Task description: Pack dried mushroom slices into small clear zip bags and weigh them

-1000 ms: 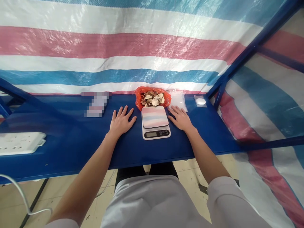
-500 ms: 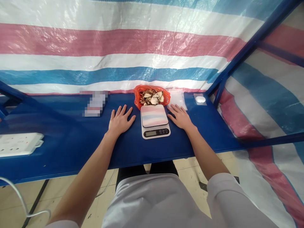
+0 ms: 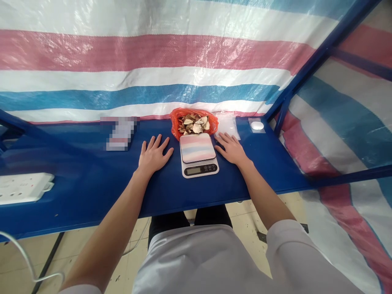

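One kitchen scale (image 3: 199, 156) on the blue bench (image 3: 101, 192), taken as landmark. Left grip (image 3: 155, 155): bare hand, palm down just left of the scale, fingers spread, holding nothing. Right grip (image 3: 231, 148): bare hand just right of the scale, likewise flat and spread, pinching nothing; its fingers overlap the near edge of a clear plastic bag (image 3: 228, 122), though whether they press on it I cannot tell. Directly behind the scale, a red plastic bag (image 3: 174, 120), mouth wide, pale-and-brown dried slices (image 3: 196, 123) heaped inside; bag and scale touching or nearly so. Clear bag lies flat, behind and right of the scale. Farther right of the scale, a white rounded object (image 3: 257, 125) in a small transparent packet. Well left of the scale, a blurred-out item (image 3: 121, 132), unidentifiable; farther left of the scale again, a white power strip (image 3: 24, 188). Progress, judged from the layout: things set out, handling apparently not begun. Slices in view all sit in the red bag, none on the scale, none visible in the clear bag. Display (image 3: 195, 170) too small to read; cannot say whether it is lit.
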A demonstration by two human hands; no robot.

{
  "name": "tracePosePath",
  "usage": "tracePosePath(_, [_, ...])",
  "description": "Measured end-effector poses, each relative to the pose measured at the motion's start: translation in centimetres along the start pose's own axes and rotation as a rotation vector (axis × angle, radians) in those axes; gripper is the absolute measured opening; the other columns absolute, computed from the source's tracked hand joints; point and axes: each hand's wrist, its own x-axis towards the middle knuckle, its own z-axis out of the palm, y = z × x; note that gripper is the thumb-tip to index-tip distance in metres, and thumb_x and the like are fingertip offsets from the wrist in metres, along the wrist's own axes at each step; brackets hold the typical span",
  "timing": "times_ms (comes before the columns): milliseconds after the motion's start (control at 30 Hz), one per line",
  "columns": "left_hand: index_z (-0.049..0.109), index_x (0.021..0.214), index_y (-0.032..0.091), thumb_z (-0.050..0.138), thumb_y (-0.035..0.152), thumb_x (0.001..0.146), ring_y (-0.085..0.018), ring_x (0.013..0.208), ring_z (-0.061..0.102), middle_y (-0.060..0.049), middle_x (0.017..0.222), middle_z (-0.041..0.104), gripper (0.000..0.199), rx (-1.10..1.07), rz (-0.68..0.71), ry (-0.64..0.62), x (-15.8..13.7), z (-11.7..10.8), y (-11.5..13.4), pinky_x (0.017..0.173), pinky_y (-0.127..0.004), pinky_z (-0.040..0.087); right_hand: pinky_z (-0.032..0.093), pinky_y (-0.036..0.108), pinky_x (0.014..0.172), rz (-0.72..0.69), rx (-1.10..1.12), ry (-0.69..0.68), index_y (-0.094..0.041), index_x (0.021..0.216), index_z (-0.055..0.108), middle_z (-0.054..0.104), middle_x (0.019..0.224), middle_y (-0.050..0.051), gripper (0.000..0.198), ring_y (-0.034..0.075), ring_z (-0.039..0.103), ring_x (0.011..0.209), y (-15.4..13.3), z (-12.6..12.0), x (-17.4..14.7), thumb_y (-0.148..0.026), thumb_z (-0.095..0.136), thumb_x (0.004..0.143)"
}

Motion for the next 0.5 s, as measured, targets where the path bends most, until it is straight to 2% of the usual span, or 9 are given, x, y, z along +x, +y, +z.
tracePosePath(300, [0.047,0.153,0.024,0.036,0.053,0.099,-0.033,0.153,0.030,-0.009,0.163,0.037,0.062,-0.042,-0.018,0.027,-0.12,-0.25,0.05,0.124,-0.056,0.020,0.033,0.055,0.122,-0.007,0.049,0.056,-0.024,0.147,0.054,0.044,0.159,0.009,0.052,0.032,0.037,0.150,0.03,-0.33,0.13,-0.044,0.049,0.100])
tracePosePath(500, [0.053,0.148,0.020,0.037,0.045,0.099,-0.031,0.149,0.037,-0.012,0.157,0.046,0.057,-0.065,-0.067,0.129,0.31,-0.85,-0.46,0.123,-0.052,0.025,0.044,0.045,0.117,0.004,0.222,0.238,-0.027,0.138,0.062,0.056,0.150,0.005,0.045,0.027,0.048,0.143,0.64,-0.88,0.24,-0.045,0.050,0.099])
